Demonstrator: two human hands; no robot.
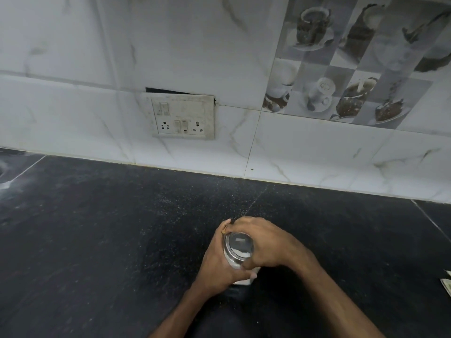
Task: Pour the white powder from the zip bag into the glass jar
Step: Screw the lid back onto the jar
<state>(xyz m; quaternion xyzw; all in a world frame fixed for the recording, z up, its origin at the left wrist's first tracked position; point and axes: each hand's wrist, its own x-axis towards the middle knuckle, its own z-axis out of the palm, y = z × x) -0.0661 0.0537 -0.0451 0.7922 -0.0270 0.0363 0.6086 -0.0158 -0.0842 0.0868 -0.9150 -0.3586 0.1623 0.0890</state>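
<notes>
1. Over on the left there was just the black counter (97, 240), with a pale dusty smear at its far left corner. A grubby switchboard (183, 117) sat on the tiled wall behind.
2. The left hand (219, 264) was wrapped round the body of the glass jar (234, 262), fingers curled round the far side and thumb across the near side. A proper full grip, not a pinch.
3. The jar sat near the middle of the counter, on the near side, seemingly standing on it. White powder showed inside, through the glass and the see-through top.
4. Its metal-rimmed lid (238, 243) was on the jar's mouth.
5. The right hand (266, 242) came in from the right and clamped over that lid, fingers curled round the rim.
6. At the far right edge there was a pale scrap (447, 284), cut off by the frame. Couldn't tell what it was, and no zip bag showed anywhere.
7. Best guess: the pouring looked done and this was the lid step, though twisting on or off couldn't be told. Next move calls for the left hand bracing the jar while the right turns the lid.
</notes>
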